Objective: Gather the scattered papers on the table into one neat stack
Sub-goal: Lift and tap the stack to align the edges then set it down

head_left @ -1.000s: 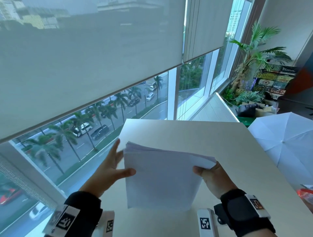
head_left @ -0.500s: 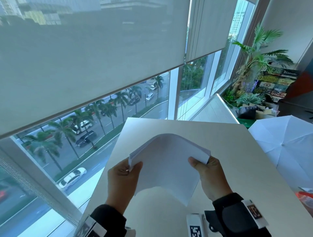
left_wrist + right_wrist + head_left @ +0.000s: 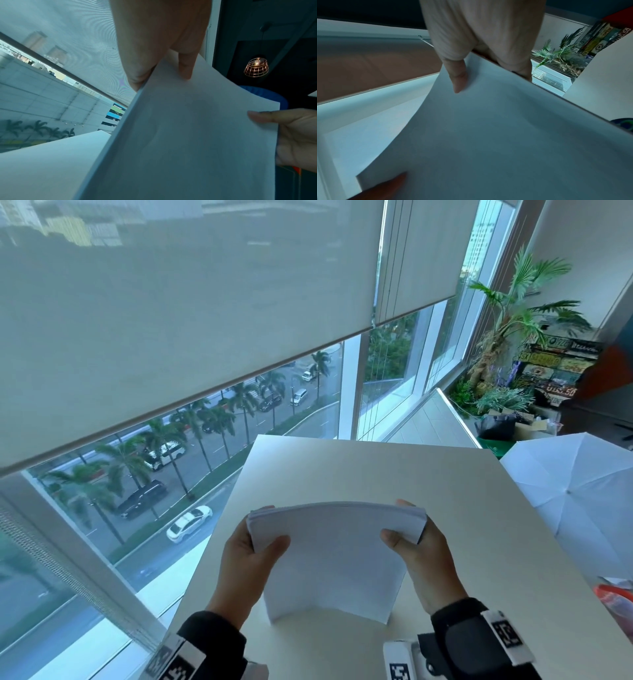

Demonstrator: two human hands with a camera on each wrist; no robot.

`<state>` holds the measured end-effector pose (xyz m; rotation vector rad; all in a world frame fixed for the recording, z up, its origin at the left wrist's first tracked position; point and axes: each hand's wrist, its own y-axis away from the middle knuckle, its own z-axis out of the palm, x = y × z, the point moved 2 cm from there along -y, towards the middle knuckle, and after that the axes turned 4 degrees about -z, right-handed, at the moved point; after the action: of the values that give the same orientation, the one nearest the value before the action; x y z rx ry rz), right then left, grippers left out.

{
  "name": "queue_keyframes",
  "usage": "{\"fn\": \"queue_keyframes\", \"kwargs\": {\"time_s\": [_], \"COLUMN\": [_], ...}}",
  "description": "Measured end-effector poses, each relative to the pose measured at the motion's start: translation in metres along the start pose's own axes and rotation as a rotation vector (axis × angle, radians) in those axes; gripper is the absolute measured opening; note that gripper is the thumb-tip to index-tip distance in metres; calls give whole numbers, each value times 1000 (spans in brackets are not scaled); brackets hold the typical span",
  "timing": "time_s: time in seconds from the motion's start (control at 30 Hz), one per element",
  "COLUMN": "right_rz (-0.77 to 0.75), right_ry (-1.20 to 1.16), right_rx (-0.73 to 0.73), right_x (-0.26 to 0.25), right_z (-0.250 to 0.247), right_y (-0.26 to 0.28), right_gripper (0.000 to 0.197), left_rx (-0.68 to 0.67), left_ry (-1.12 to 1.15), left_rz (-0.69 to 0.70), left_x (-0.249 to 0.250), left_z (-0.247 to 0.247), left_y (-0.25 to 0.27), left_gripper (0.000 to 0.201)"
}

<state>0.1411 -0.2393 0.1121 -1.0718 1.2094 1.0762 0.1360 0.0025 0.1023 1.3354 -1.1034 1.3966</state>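
Observation:
A stack of white papers (image 3: 334, 559) stands upright on its lower edge on the pale table (image 3: 428, 474), bowed towards me. My left hand (image 3: 251, 546) pinches its upper left corner, thumb in front and fingers behind. My right hand (image 3: 416, 537) pinches the upper right corner the same way. In the left wrist view the left hand (image 3: 163, 75) grips the papers (image 3: 188, 135), and the right hand's thumb (image 3: 262, 116) shows at the far corner. In the right wrist view the right hand (image 3: 488, 75) clamps the papers (image 3: 488, 135).
A window with a half-lowered blind (image 3: 171, 320) runs along the left of the table. A white umbrella (image 3: 575, 501) stands open at the table's right edge. Potted plants (image 3: 507, 344) and boxes fill the far right corner. Something red (image 3: 613, 597) lies at the right edge.
The stack was held slanted with the left hand beside it; now both hands pinch its top corners and it stands squared, lower edge on the table.

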Motion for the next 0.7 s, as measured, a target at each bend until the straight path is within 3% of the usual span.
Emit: {"fn": "queue_keyframes", "kwargs": {"time_s": [0.1, 0.2, 0.27, 0.37, 0.47, 0.6, 0.7], "right_rz": [-2, -4, -15, -48, -87, -160, -290], "right_ry": [-66, -36, -8, -17, -8, 225, 603], "right_rx": [2, -5, 22, 48, 63, 43, -15], "right_x": [1, 1, 1, -2, -11, -29, -49], "right_z": [-4, -5, -4, 0, 0, -5, 3], "right_y": [-1, 0, 1, 2, 1, -3, -4], "right_gripper": [42, 27, 33, 43, 37, 31, 20], "left_rx": [-36, -60, -41, 13, 29, 50, 40], "left_ry": [26, -5, -6, 10, 26, -28, -19], "left_rz": [-2, -30, -22, 17, 43, 27, 22], "left_x": [-1, -2, -1, 4, 10, 7, 4], "left_z": [-5, -6, -4, 1, 3, -3, -6], "left_y": [-4, -8, -8, -7, -8, -12, -14], "left_gripper": [46, 27, 10, 17, 17, 11, 11]}}
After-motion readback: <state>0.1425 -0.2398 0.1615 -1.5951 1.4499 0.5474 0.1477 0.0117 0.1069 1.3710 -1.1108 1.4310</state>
